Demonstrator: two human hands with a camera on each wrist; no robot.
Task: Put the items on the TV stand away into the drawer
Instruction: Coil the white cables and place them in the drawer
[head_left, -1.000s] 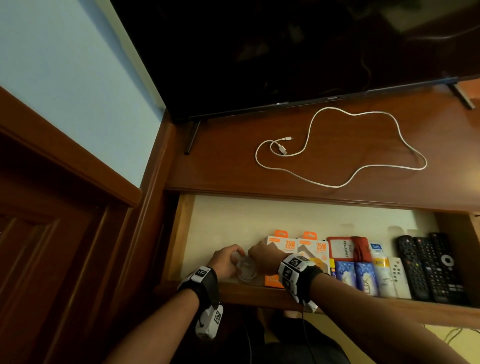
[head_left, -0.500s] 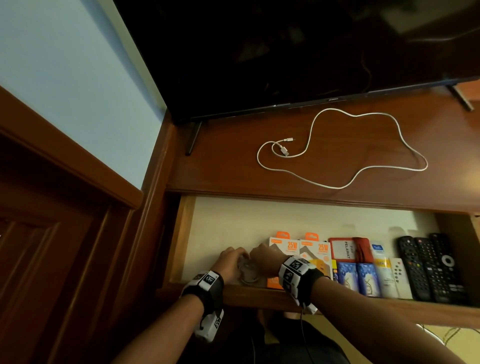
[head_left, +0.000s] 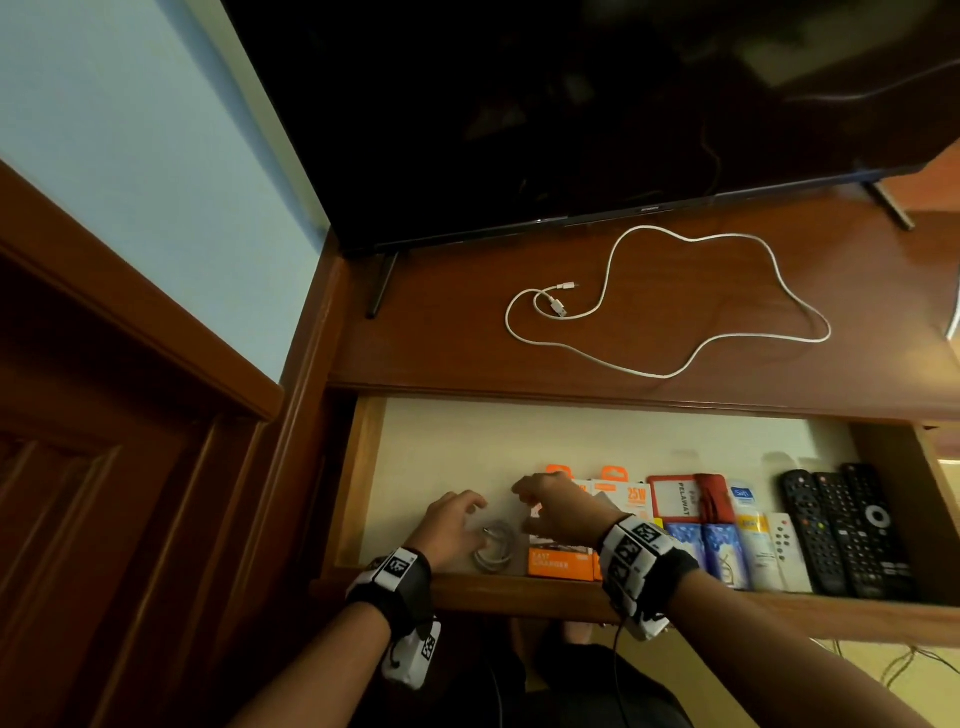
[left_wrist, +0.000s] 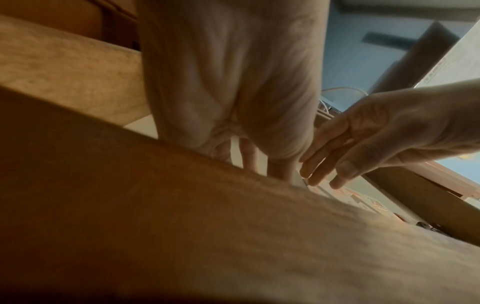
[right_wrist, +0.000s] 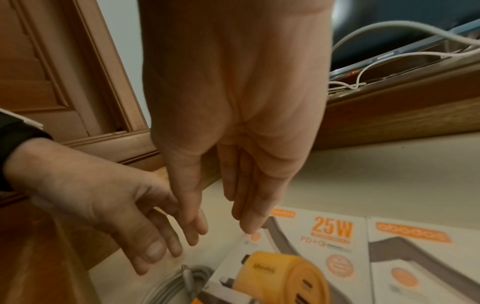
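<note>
white cable (head_left: 670, 306), reddish-brown TV stand (head_left: 447, 332), orange-and-white charger boxes (head_left: 623, 499), black remotes (head_left: 852, 525)

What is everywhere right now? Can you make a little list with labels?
left hand: open, over the coiled cable, holding nothing
right hand: open, fingers straight, above a charger box
coiled cable: in the drawer, front left, beside the charger box
loose cable: white, spread on the stand below the TV
remotes: three, at the drawer's right end
left to do: loose cable not yet in drawer
</note>
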